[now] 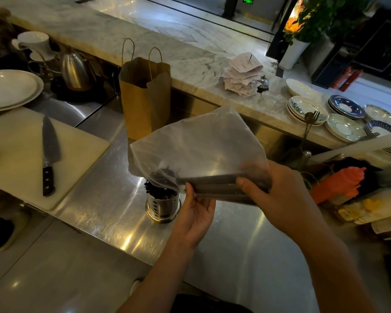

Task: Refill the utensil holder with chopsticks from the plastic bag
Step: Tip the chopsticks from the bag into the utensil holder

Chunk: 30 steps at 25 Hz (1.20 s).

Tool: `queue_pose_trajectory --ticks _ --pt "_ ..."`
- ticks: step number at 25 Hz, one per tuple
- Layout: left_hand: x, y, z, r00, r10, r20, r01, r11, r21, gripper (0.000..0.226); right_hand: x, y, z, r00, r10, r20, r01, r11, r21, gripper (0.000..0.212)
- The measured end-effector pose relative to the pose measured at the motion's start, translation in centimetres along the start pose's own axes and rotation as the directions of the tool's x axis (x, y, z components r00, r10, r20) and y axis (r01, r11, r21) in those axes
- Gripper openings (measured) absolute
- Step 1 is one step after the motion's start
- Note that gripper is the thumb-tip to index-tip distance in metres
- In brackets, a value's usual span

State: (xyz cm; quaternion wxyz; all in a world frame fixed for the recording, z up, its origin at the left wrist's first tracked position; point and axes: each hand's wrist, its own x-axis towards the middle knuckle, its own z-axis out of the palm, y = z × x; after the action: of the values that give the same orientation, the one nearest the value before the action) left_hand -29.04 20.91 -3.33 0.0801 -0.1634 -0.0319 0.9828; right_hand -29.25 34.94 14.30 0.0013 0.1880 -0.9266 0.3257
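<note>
Centre frame: holding chopsticks (217, 186) bundled inside plastic bag (196, 145), just above and right of utensil holder (163, 206) on steel surface (99, 199). Both hands clamped on bundle through the film: right hand (280, 195) wrapped round right end, left hand (196, 213) pinching from below nearer the left end. Long axis near horizontal, left end dipping toward holder. Probably stiff, light, slick sticks in soft slippery film. Better gripped on the bundle itself, not on loose film. Holder already part-filled with dark sticks.
</note>
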Motion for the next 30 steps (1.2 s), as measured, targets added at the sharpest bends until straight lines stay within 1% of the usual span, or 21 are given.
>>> queue_pose_trajectory --ticks 2,7,11,13,15,18,20,22,25,26,30 --pt "0.1 -0.1 -0.1 1.0 -0.008 0.003 0.008 1.0 -0.006 0.035 0.0 -0.1 -0.1 1.0 -0.002 0.009 0.002 1.0 0.004 0.026" --pt "0.1 -0.1 0.1 1.0 0.014 -0.019 -0.014 1.0 -0.01 0.033 0.1 -0.5 -0.2 1.0 -0.012 -0.008 0.012 1.0 -0.008 0.017" --pt "0.2 0.1 0.2 0.999 0.025 -0.023 -0.025 1.0 -0.006 0.035 0.2 -0.6 -0.1 0.999 -0.013 -0.03 0.013 1.0 -0.005 0.019" --pt "0.1 0.1 0.3 0.999 0.026 -0.02 -0.026 1.0 -0.011 0.038 0.2 -0.5 0.0 1.0 -0.013 -0.029 0.013 1.0 0.002 0.025" --pt "0.1 -0.1 0.2 1.0 0.013 -0.002 -0.013 1.0 -0.005 0.037 0.2 -0.5 -0.1 1.0 -0.01 -0.029 0.01 1.0 0.002 0.029" --pt "-0.1 -0.1 0.6 0.999 -0.003 0.043 0.003 1.0 0.0 0.036 0.2 -0.6 -0.1 0.999 -0.006 -0.049 0.006 1.0 0.011 0.021" --pt "-0.1 0.0 0.9 0.999 0.004 0.033 -0.004 1.0 -0.003 0.044 0.3 -0.6 -0.2 0.999 -0.015 -0.048 0.016 0.999 0.037 0.017" --pt "-0.1 0.0 0.9 1.0 0.013 0.017 -0.013 0.999 -0.036 0.05 0.3 -0.6 -0.2 0.999 -0.012 -0.034 0.014 0.998 0.058 0.02" --pt "0.0 -0.1 0.8 1.0 0.027 -0.009 -0.027 0.998 -0.054 0.035 0.2 -0.4 -0.2 1.0 -0.002 -0.01 0.002 0.998 0.067 0.026" --pt "-0.1 -0.1 0.7 1.0 0.029 -0.007 -0.029 0.998 -0.058 0.036 0.2 -0.4 -0.2 1.0 0.0 -0.008 0.001 0.998 0.068 0.027" --pt "-0.5 -0.3 0.7 0.999 0.029 0.019 -0.028 0.999 -0.046 0.056 0.0 -0.4 -0.1 1.0 -0.004 -0.025 0.006 0.998 0.057 0.032"
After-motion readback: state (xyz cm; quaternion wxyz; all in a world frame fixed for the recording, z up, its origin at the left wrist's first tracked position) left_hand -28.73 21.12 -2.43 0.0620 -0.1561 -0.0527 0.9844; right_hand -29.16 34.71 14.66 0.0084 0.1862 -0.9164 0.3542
